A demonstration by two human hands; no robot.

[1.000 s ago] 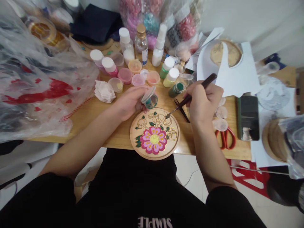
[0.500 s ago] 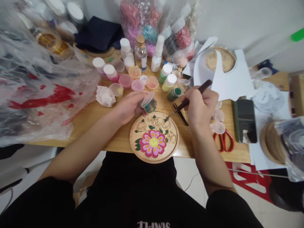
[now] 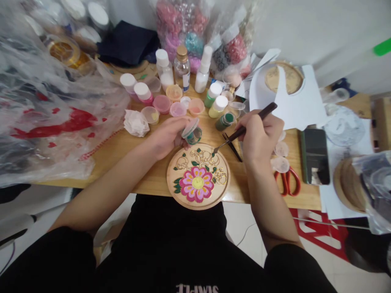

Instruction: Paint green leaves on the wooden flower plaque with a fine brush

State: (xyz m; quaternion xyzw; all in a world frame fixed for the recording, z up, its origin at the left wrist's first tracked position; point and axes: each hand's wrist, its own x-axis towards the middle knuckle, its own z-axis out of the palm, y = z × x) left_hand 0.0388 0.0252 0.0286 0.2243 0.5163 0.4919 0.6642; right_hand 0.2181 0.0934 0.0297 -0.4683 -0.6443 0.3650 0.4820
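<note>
A round wooden plaque (image 3: 210,200) lies at the table's front edge, its rim jutting out over my lap. It bears a pink flower with a yellow centre, dark green leaves and gold outlines. My left hand (image 3: 171,136) is closed around a small clear cup (image 3: 193,135) with green paint inside and its lid tilted open, just above the plaque's far rim. My right hand (image 3: 259,136) grips a dark-handled palette knife (image 3: 241,131). Its metal tip is at a small green leaf on the plaque's upper right; whether it touches, I cannot tell.
Beyond the plaque stand several paint cups (image 3: 178,109) and bottles (image 3: 182,67). Black tweezers (image 3: 233,148) lie beside the plaque. Farther right are red-handled scissors (image 3: 287,183) and a phone (image 3: 315,156). A plastic bag (image 3: 61,122) covers the left side, near a crumpled tissue (image 3: 136,123).
My right hand and the palette knife have shifted very slightly right, with the tip still by the same leaf. My left hand and the cup stay nearly in place.
</note>
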